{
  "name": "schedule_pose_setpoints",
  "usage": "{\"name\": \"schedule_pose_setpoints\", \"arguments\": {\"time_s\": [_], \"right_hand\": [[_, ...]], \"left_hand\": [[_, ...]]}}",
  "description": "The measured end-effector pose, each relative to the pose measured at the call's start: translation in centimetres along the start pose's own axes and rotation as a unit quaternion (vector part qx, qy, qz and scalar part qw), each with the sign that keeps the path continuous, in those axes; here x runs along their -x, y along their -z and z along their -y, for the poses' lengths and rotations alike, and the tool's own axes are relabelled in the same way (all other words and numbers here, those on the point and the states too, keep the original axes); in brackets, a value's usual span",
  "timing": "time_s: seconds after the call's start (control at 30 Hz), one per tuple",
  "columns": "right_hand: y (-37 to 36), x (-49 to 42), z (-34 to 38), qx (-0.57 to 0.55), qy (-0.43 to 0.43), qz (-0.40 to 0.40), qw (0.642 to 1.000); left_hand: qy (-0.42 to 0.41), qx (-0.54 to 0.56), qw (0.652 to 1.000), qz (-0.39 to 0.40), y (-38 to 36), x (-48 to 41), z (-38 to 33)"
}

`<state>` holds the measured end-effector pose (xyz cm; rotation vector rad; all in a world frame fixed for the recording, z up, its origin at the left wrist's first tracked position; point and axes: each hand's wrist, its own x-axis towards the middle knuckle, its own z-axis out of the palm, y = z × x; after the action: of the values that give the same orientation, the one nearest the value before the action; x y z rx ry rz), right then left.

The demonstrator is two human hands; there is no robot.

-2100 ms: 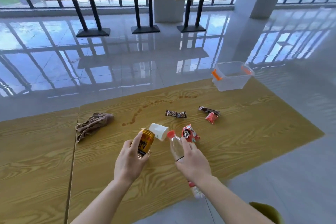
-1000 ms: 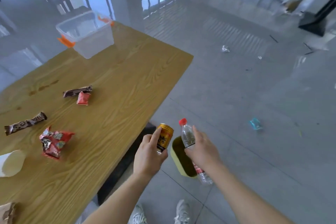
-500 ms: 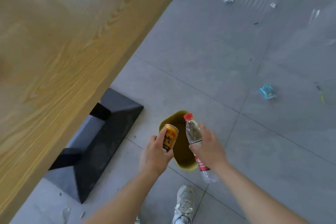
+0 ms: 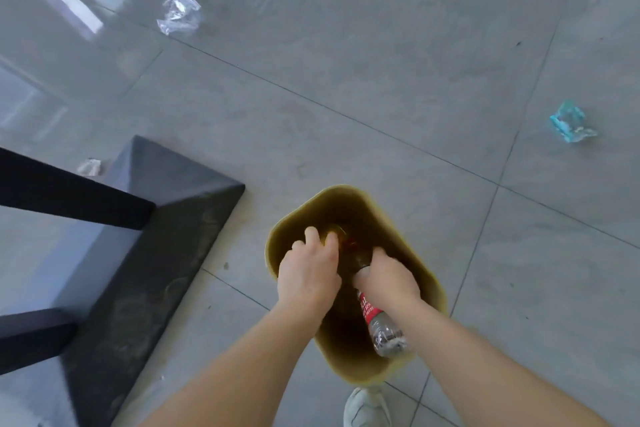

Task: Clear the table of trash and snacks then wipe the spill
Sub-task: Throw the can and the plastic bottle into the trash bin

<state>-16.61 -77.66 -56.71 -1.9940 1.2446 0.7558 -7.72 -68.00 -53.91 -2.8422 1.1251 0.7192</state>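
Note:
An olive-yellow trash bin (image 4: pixel 398 225) stands on the grey floor below me. Both my hands are over its mouth. My left hand (image 4: pixel 308 270) holds the gold drink can (image 4: pixel 334 230), whose top shows dimly inside the bin past my fingers. My right hand (image 4: pixel 388 282) grips a clear plastic water bottle (image 4: pixel 379 326) with a red label; its neck end points down into the bin and its base sticks out under my wrist. The table top is out of view.
The black table base (image 4: pixel 156 236) and its dark legs (image 4: pixel 69 198) lie left of the bin. Litter lies on the floor: clear plastic wrap (image 4: pixel 178 12) far left, a blue wrapper (image 4: pixel 569 121) at right. My white shoe (image 4: pixel 367 407) is just below the bin.
I turned from the table to the floor bin. Both hands, carrying the can and bottle, have gone down from above the bin into its mouth.

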Motion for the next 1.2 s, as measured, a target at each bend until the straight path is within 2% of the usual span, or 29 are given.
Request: {"name": "schedule_pose_setpoints", "arguments": {"time_s": [0.1, 0.17, 0.37, 0.43, 0.63, 0.87, 1.2], "right_hand": [[-0.9, -2.4, 0.0, 0.014, 0.006, 0.021, 1.000], [-1.5, -3.6, 0.1, 0.026, 0.019, 0.007, 0.999], [-3.2, -4.0, -0.2, 0.038, 0.076, -0.013, 0.996], [-3.1, -3.4, -0.4, 0.045, 0.087, -0.013, 0.995], [-0.9, 0.0, 0.0, 0.024, 0.119, -0.044, 0.992], [3.6, 8.0, 1.2, 0.040, 0.135, -0.061, 0.988], [13.8, 24.3, 6.9, 0.094, 0.191, -0.146, 0.966]], "left_hand": [[-0.035, -0.066, 0.996, 0.043, -1.9, -1.6, -0.5], [-0.040, -0.091, 0.993, 0.065, -2.9, -2.3, -0.4], [-0.022, -0.099, 0.989, 0.111, -4.5, -2.5, 0.3], [-0.034, -0.092, 0.990, 0.096, -4.2, -2.2, 0.6], [-0.111, -0.059, 0.992, -0.020, -1.3, 0.0, 1.5], [-0.064, -0.027, 0.997, -0.040, 5.7, 7.0, 2.3], [-0.055, -0.017, 0.994, -0.094, 21.9, 17.8, 0.9]]}}
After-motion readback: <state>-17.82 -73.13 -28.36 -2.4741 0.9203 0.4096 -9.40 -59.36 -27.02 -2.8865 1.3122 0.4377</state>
